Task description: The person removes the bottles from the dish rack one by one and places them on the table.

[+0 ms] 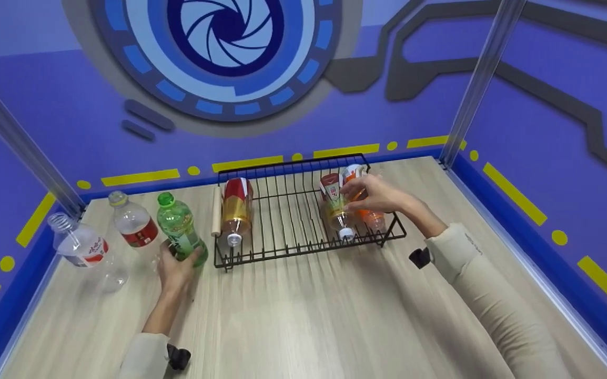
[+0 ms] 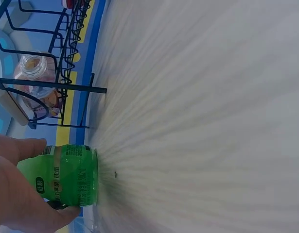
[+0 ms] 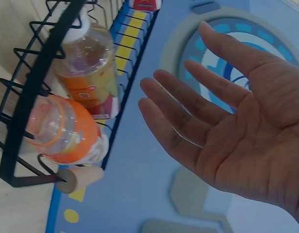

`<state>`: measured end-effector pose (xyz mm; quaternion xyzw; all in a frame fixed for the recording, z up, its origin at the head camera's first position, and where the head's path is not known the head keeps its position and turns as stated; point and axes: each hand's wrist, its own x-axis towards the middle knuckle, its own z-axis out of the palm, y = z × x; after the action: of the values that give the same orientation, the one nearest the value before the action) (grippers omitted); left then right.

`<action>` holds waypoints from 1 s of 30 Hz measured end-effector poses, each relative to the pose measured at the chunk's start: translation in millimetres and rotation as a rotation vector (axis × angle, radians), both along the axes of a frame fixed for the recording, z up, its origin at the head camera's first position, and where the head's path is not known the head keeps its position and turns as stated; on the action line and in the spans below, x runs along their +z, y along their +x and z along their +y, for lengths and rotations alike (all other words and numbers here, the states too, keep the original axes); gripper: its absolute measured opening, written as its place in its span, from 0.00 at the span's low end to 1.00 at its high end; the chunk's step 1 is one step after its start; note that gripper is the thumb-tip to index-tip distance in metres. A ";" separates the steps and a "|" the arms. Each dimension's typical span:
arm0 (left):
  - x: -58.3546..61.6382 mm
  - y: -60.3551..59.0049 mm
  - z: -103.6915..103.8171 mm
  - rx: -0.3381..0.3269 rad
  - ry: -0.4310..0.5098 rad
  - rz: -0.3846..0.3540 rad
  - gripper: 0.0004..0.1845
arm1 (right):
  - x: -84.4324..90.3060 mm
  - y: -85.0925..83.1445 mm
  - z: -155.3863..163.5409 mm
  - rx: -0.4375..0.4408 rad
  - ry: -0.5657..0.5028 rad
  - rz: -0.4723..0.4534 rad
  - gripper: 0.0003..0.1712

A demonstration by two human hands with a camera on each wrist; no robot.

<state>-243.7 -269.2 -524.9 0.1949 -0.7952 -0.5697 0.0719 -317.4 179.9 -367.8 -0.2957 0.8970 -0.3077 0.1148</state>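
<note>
A black wire rack (image 1: 293, 160) stands at the back of the wooden table. A red-and-gold bottle (image 1: 236, 208) lies along the rack's left side. A yellowish bottle with a red label (image 1: 333, 202) and an orange bottle (image 1: 373, 217) lie side by side at its right. My right hand (image 1: 364, 192) hovers over the orange bottle (image 3: 61, 131), and in the right wrist view this hand (image 3: 227, 111) has straight fingers and holds nothing. My left hand (image 1: 174, 260) grips an upright green bottle (image 1: 181, 231) just left of the rack; its fingers (image 2: 18, 194) wrap the bottle's lower part (image 2: 66, 174).
A capped clear bottle with a red label (image 1: 134, 223) and an uncapped clear bottle (image 1: 80, 245) stand left of the green one. A pale wooden rod (image 1: 216, 210) lies against the rack's left edge. Metal posts (image 1: 479, 79) rise at the table's back corners.
</note>
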 end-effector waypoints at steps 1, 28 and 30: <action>1.1 0.6 -1.0 -0.003 0.002 -0.003 0.46 | -2.5 -2.7 -1.0 0.000 -0.002 0.000 0.26; 37.4 57.4 38.0 -0.123 0.153 0.068 0.32 | -51.4 -45.3 -14.3 -0.135 0.226 -0.044 0.21; 38.5 54.7 43.1 -0.167 0.130 0.094 0.32 | -50.4 -45.1 -20.7 -0.134 0.261 -0.063 0.23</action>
<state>-189.0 -226.1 -486.4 0.1053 -0.7656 -0.6328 0.0487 -362.5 159.2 -418.3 -0.2081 0.9431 -0.2044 0.1594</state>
